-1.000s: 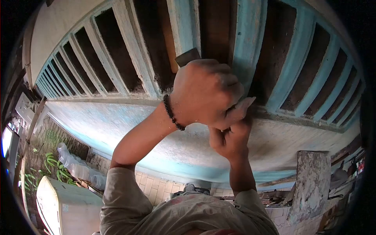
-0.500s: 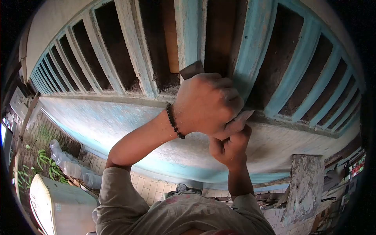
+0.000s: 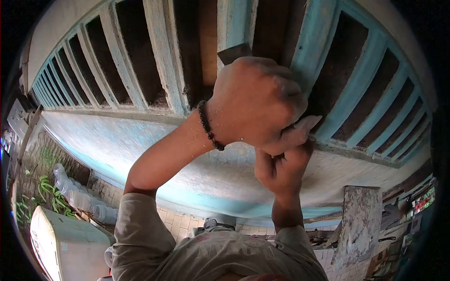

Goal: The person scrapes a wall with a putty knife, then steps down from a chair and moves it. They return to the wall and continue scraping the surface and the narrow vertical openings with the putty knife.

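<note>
My left hand, with a dark beaded bracelet at its wrist, is closed in a fist. From its upper side juts a flat dark blade, seemingly a scraper, lying against a worn blue wooden bar. The scraper's handle is hidden inside the fist. Just below, my right hand touches the underside of the left, its fingers curled; what it grips, if anything, is hidden. Pale dust and flecks cover the left hand and forearm.
Blue slats with peeling paint stand in a frame above a pale blue wall. A weathered board leans at the right. Plastic bottles, green plants and a whitish box are at the lower left.
Both hands have moved up and slightly right, and the scraper blade has travelled up along the blue bar. The grip looks the same.
</note>
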Tool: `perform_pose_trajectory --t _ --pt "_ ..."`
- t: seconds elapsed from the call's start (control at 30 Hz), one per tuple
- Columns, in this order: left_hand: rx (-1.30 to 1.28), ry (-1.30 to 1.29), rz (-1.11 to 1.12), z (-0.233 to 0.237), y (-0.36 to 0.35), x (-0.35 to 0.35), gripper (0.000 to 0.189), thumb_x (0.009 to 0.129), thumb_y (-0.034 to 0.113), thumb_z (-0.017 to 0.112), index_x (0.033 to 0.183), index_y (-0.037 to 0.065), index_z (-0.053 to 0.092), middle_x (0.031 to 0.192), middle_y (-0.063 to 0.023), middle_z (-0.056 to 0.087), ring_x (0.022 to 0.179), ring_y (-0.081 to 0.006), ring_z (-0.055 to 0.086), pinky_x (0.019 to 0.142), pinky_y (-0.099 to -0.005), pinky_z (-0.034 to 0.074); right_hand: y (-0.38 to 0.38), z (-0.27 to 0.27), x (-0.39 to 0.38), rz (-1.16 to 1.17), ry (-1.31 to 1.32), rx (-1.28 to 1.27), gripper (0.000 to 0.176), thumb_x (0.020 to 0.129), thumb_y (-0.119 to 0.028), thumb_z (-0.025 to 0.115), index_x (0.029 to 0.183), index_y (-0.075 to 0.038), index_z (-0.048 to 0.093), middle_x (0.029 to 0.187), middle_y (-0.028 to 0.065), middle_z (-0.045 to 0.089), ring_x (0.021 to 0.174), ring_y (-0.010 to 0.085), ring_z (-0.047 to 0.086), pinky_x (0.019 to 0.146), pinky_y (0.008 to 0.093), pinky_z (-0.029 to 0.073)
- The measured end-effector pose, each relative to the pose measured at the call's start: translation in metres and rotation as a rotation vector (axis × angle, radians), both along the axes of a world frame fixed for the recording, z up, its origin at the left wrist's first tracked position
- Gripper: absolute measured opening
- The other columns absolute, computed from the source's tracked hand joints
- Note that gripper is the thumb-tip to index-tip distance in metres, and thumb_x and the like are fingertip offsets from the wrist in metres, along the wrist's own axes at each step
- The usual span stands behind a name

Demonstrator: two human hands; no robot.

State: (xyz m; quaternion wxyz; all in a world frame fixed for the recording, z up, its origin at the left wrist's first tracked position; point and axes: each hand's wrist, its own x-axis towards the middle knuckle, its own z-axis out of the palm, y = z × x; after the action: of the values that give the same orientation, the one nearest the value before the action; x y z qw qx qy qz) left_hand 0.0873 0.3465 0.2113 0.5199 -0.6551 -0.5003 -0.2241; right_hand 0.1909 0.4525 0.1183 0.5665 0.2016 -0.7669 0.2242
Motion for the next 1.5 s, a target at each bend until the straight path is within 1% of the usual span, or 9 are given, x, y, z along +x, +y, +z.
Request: perform_pose_trajectory --t 0.3,0.43,0.57,0.7,0.83,1.07,1.27,1.37,1.5 --pt "0.024 0.041 -0.008 0.006 -0.001 -0.005 0.035 0.083 0.036 0.070 0.057 0.015 0.060 0.055 -0.0009 0.053 0.050 -0.0195 0.054 0.046 -0.0335 0.042 -0.003 0.002 -0.008 0.029 -0.026 -0.073 0.016 0.080 -0.012 0.076 0.087 -0.004 0.063 0.062 0.0082 0.056 0.053 0.0303 0.058 0.054 0.0390 0.044" --pt "-0.007 0.045 0.018 -0.006 -0.002 0.000 0.035 0.082 0.035 0.070 0.057 0.014 0.060 0.056 -0.0010 0.052 0.052 -0.0200 0.056 0.046 -0.0339 0.044 0.000 -0.015 -0.001 0.016 -0.096 -0.085 0.012 0.084 0.000 0.067 0.096 0.003 0.068 0.081 0.0111 0.069 0.072 0.0186 0.067 0.067 0.0304 0.047" --pt "-0.007 0.066 0.051 0.006 -0.004 0.000 0.034 0.082 0.035 0.071 0.058 0.014 0.061 0.056 -0.0006 0.053 0.053 -0.0203 0.057 0.047 -0.0348 0.045 -0.001 -0.001 -0.014 0.040 0.050 -0.087 0.017 0.082 -0.013 0.077 0.086 -0.004 0.063 0.061 0.0065 0.056 0.049 0.0267 0.056 0.052 0.0360 0.043" --pt "0.000 0.055 0.076 0.017 0.000 -0.003 0.031 0.081 0.036 0.071 0.059 0.015 0.062 0.057 -0.0003 0.054 0.053 -0.0197 0.057 0.048 -0.0350 0.046 0.005 0.008 -0.010 0.030 0.000 -0.029 0.017 0.082 -0.012 0.076 0.088 -0.003 0.063 0.061 0.0065 0.056 0.049 0.0245 0.057 0.052 0.0344 0.044" --pt "-0.037 0.018 0.075 -0.011 -0.003 0.003 0.038 0.080 0.040 0.068 0.058 0.010 0.066 0.059 -0.0053 0.058 0.062 -0.0244 0.063 0.058 -0.0374 0.052 -0.002 -0.007 0.001 -0.015 -0.033 -0.061 0.016 0.084 -0.004 0.070 0.098 0.003 0.069 0.088 0.0146 0.072 0.079 0.0233 0.071 0.075 0.0315 0.051" --pt "-0.060 -0.023 0.144 0.017 -0.003 0.008 0.036 0.079 0.039 0.068 0.056 0.011 0.064 0.060 -0.0036 0.059 0.060 -0.0237 0.064 0.054 -0.0372 0.051 0.011 0.009 0.003 0.033 -0.100 -0.052 0.026 0.083 -0.005 0.071 0.107 0.004 0.068 0.094 0.0161 0.074 0.087 0.0254 0.074 0.079 0.0326 0.052" --pt "0.070 0.118 0.025 0.013 0.005 -0.009 0.039 0.085 0.034 0.069 0.054 0.015 0.058 0.055 -0.0006 0.053 0.049 -0.0203 0.054 0.043 -0.0344 0.042 0.001 0.019 -0.014 0.074 0.083 -0.060 0.014 0.083 -0.009 0.076 0.085 -0.004 0.063 0.059 0.0045 0.056 0.045 0.0125 0.053 0.047 0.0272 0.038" --pt "0.023 0.059 0.132 0.038 0.001 -0.006 0.038 0.076 0.039 0.068 0.051 0.012 0.060 0.054 -0.0058 0.056 0.054 -0.0266 0.062 0.048 -0.0390 0.048 0.005 0.034 -0.020 0.109 0.098 -0.048 0.014 0.083 -0.008 0.075 0.082 -0.003 0.062 0.059 0.0038 0.055 0.046 0.0106 0.053 0.046 0.0261 0.037" --pt "0.033 0.098 0.071 0.029 -0.001 -0.003 0.041 0.086 0.034 0.068 0.052 0.014 0.056 0.053 -0.0019 0.053 0.050 -0.0219 0.057 0.044 -0.0359 0.043 -0.001 0.030 -0.013 0.123 0.065 -0.111 0.015 0.084 -0.008 0.075 0.080 -0.004 0.061 0.058 0.0030 0.055 0.046 0.0091 0.053 0.045 0.0253 0.036"
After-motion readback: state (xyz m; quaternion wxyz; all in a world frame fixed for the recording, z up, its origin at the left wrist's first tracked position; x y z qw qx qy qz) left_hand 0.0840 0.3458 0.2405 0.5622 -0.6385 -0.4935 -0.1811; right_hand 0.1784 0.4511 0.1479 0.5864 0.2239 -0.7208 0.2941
